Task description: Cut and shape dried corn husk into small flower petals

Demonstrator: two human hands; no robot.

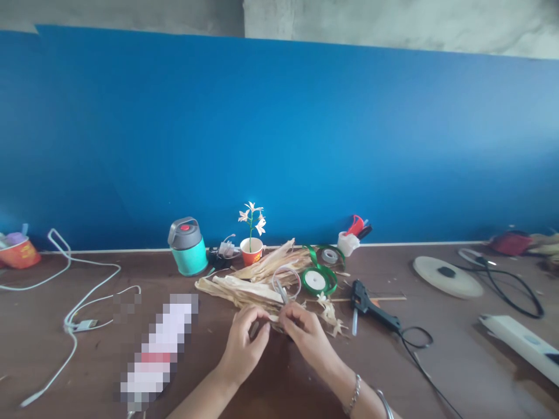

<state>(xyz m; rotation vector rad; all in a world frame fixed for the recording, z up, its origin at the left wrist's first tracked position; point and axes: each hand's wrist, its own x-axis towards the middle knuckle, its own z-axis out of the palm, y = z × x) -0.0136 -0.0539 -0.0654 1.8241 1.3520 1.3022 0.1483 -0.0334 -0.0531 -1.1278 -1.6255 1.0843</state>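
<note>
Both hands are low centre, at the near edge of the dry husk pile [251, 286] on the counter [437, 361]. L hand [244, 344] and R hand [305, 334] meet over one small husk strip [274, 320]. It sits between them, just off the counter and touching the pile's front edge. Fingers on both sides are curled in and pinching the strip, thumbs facing each other, nothing spread.

How to do it well, imo:
- Keep the pinch points close together. Dry husk looks brittle and will prob split along the grain if bent over a long span.
- Work just clear of the pile so loose strips don't snag.
- Glue gun [371, 305] is just to the R and its cord runs near the R forearm, so keep the wrist and bangles off it.
- Green ribbon roll [315, 281] is near, behind the R hand, within easy reach.

Hidden or unclear:
- Fingertips cover most of the strip, so can't tell its length or shape.
- Thin grey metal thing [280, 291] sticks up behind the hands next to a clear ring. Maybe scissors, can't confirm, and can't tell if the R hand touches it.
- Pixelated patch [159, 343] to the L hides whatever lies there.
- Both forearms are cut off at the frame bottom.
</note>
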